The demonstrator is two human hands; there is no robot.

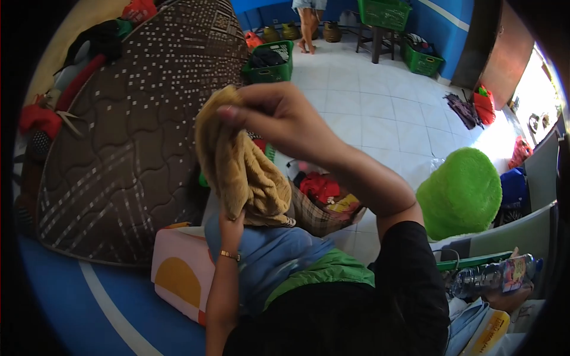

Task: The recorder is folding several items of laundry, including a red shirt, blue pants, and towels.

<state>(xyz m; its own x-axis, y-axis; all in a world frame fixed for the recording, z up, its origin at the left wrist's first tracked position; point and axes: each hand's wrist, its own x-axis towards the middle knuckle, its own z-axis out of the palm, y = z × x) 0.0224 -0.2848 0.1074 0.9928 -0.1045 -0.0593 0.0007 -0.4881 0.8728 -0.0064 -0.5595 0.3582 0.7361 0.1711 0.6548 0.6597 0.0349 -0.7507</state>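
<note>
A tan plush cloth (pixel 262 182) hangs bunched in front of me, above my lap. My right hand (pixel 276 115) pinches its upper edge between thumb and fingers. Lower down, my left hand (pixel 232 227) is closed at the cloth's narrowed lower left part, its fingers mostly hidden by the fabric. A gold-coloured watch band circles that wrist. Blue fabric (pixel 276 253) and green fabric (pixel 329 269) cover my lap. Just beyond the cloth stands a plaid bag (pixel 316 218) filled with clothes, among them a red garment (pixel 318 187).
A brown patterned mattress (pixel 120 178) leans at left, beside a pink-and-white padded item (pixel 182 271). Green baskets (pixel 269 73) hold clothes farther back, where a person's legs (pixel 307 26) are visible. At right are a fuzzy green stool (pixel 463 196) and a plastic bottle (pixel 485 278).
</note>
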